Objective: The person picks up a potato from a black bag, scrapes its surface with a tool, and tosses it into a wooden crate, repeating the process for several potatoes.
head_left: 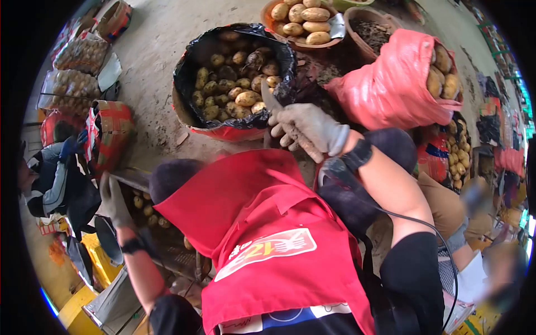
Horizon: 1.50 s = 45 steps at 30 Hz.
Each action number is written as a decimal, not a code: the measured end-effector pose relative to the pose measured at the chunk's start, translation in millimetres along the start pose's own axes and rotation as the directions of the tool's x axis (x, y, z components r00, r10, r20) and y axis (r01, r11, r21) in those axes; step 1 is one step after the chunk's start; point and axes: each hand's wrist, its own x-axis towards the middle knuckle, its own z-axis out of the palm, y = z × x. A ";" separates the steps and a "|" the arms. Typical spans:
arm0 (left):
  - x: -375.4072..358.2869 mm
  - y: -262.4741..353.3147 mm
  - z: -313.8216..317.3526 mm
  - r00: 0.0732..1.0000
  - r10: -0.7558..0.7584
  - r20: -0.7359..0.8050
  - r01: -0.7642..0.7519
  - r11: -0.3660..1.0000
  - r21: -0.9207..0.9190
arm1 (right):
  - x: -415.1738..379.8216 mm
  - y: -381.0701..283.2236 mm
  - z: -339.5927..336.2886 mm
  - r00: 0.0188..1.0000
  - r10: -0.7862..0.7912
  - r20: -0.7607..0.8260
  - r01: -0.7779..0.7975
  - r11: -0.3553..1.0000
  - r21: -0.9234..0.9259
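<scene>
My right hand (pixel 312 125), in a pale work glove, is closed around the handle of a knife (pixel 269 97). Its blade points up and left, over the near right rim of a round container lined with a black plastic bag (pixel 187 70). Inside that liner lie many soil-marked potatoes (pixel 247 99). Off to the left, my left hand (pixel 114 202), gloved too, has its fingers stretched out and nothing visible in them. It is beside a dark crate (pixel 173 245) that holds more potatoes (pixel 148 210), partly hidden by my red apron (pixel 268 201).
An orange basin (pixel 271 22) of cleaner potatoes stands at the back, beside a tub of dark scraps (pixel 371 33). A pink sack (pixel 385 84) of large potatoes leans at right. Other people sit at the left (pixel 61 173) and right (pixel 446 206). Filled bags (pixel 75 86) line the far left.
</scene>
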 end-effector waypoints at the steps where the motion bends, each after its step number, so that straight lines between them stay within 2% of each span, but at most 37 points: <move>1: 34.6 29.3 11.8 0.994 0.082 0.075 -0.077 0.995 -0.063 | -6.9 -15.7 -2.1 0.997 -0.075 0.000 0.075 0.997 -0.007; 2: 64.0 55.0 30.2 0.975 0.167 0.147 -0.148 0.980 -0.133 | -13.3 -29.8 -4.1 0.989 -0.150 -0.003 0.150 0.989 -0.012; 3: 90.2 73.9 53.4 0.960 0.170 0.224 -0.152 0.984 -0.098 | -17.3 -41.4 -6.9 0.981 -0.193 0.010 0.193 0.981 0.015; 6: 147.1 114.1 150.5 0.864 0.178 0.472 -0.214 0.977 0.022 | -4.7 -53.0 -26.4 0.982 -0.184 -0.051 0.187 0.981 0.059; 7: 159.5 113.1 193.8 0.825 0.139 0.547 -0.139 0.989 -0.042 | 3.8 -51.3 -36.4 0.982 -0.172 -0.075 0.181 0.975 0.129; 8: 167.8 106.1 239.0 0.774 0.109 0.623 -0.059 0.993 -0.100 | 7.8 -57.5 -36.9 0.980 -0.109 -0.163 0.134 0.980 0.146; 10: 173.7 101.4 319.1 0.713 0.007 0.701 -0.051 0.998 0.042 | 22.8 -59.9 -40.7 0.973 -0.055 -0.226 0.090 0.985 0.145; 12: 185.1 64.0 408.4 0.716 0.075 0.695 -0.114 0.993 0.011 | 29.8 -63.3 -45.7 0.967 -0.130 -0.219 0.150 0.986 0.078; 14: 184.4 118.4 436.4 0.692 -0.137 0.709 -0.117 0.947 0.298 | 38.7 -73.8 -45.1 0.943 -0.165 -0.290 0.197 0.977 0.084; 15: 188.4 110.3 464.2 0.754 -0.062 0.654 -0.182 0.937 0.299 | 43.0 -76.3 -48.1 0.940 -0.163 -0.301 0.197 0.976 0.088; 16: 196.9 99.7 486.8 0.741 -0.086 0.666 -0.171 0.935 0.312 | 47.5 -77.3 -51.7 0.937 -0.155 -0.313 0.193 0.977 0.095; 18: 205.1 87.5 525.3 0.774 -0.206 0.599 -0.027 0.934 0.357 | 53.6 -77.1 -60.2 0.934 -0.124 -0.335 0.164 0.982 0.093; 20: 212.2 77.3 550.4 0.771 -0.270 0.576 -0.027 0.891 0.454 | 57.3 -75.6 -68.2 0.924 -0.104 -0.368 0.144 0.986 0.085; 21: 213.5 86.3 548.6 0.729 -0.314 0.609 0.027 0.901 0.432 | 58.9 -74.6 -71.3 0.924 -0.118 -0.365 0.133 0.991 0.017; 22: 217.7 81.8 550.4 0.751 -0.277 0.599 -0.032 0.891 0.452 | 60.3 -73.9 -72.7 0.925 -0.135 -0.356 0.124 0.991 -0.052; 25: 219.5 68.0 540.9 0.777 -0.275 0.567 -0.006 0.897 0.443 | 63.2 -75.7 -70.8 0.930 -0.109 -0.352 0.105 0.994 -0.031; 26: 216.1 66.4 530.6 0.671 -0.336 0.660 0.224 0.942 0.252 | 63.6 -75.8 -70.3 0.935 -0.104 -0.339 0.093 0.994 -0.050; 27: 211.7 70.2 516.7 0.555 -0.348 0.755 0.460 0.885 0.069 | 66.0 -70.3 -69.6 0.936 -0.140 -0.321 0.130 0.990 -0.055; 28: 205.3 74.2 498.6 0.558 -0.348 0.753 0.454 0.888 0.074 | 65.3 -71.3 -69.1 0.937 -0.143 -0.319 0.135 0.990 -0.047; 29: 194.6 88.8 473.5 0.408 -0.293 0.865 0.673 0.736 -0.067 | 63.8 -73.7 -68.8 0.953 -0.132 -0.274 0.114 0.990 -0.079; 30: 188.5 97.5 454.4 0.273 -0.177 0.946 0.849 0.507 -0.150 | 62.1 -75.0 -67.8 0.966 -0.120 -0.228 0.097 0.989 -0.112; 32: 184.9 67.3 435.7 0.227 -0.171 0.959 0.916 0.373 -0.150 | 62.1 -68.6 -63.7 0.969 -0.152 -0.195 0.132 0.985 -0.114; 33: 175.6 84.9 418.4 0.123 -0.020 0.992 0.944 0.312 -0.111 | 61.8 -64.4 -60.8 0.965 -0.174 -0.195 0.146 0.978 -0.148; 34: 160.9 103.4 400.8 0.122 -0.009 0.992 0.941 0.318 -0.113 | 60.4 -60.9 -58.4 0.961 -0.196 -0.196 0.161 0.970 -0.183; 36: 138.9 138.2 365.6 0.055 0.114 0.992 0.908 0.408 -0.097 | 56.3 -61.6 -51.1 0.945 -0.275 -0.179 0.241 0.952 -0.189; 38: 95.6 210.1 334.7 0.233 0.275 0.933 0.801 0.490 -0.345 | 49.0 -68.5 -44.7 0.958 -0.218 -0.187 0.190 0.969 -0.155; 39: 86.6 216.3 329.7 0.245 0.333 0.911 0.672 0.618 -0.406 | 45.8 -68.8 -41.4 0.960 -0.205 -0.190 0.198 0.979 -0.056; 40: 83.6 220.3 322.9 0.190 0.345 0.919 0.577 0.718 -0.388 | 43.0 -66.0 -37.6 0.957 -0.225 -0.181 0.216 0.974 -0.069; 42: 57.6 235.3 302.1 0.287 0.355 0.890 0.437 0.778 -0.451 | 37.3 -63.1 -30.7 0.951 -0.165 -0.261 0.200 0.973 0.115; 43: 47.0 226.4 295.6 0.307 0.379 0.873 0.468 0.739 -0.485 | 28.0 -64.8 -27.9 0.957 -0.174 -0.230 0.215 0.962 0.169; 44: 28.9 241.0 278.5 0.396 0.308 0.865 0.457 0.751 -0.477 | 24.6 -60.9 -24.8 0.955 -0.185 -0.231 0.225 0.961 0.161; 45: 13.2 238.6 273.4 0.460 0.371 0.807 0.318 0.779 -0.540 | 26.6 -55.3 -23.2 0.958 -0.193 -0.212 0.242 0.941 0.236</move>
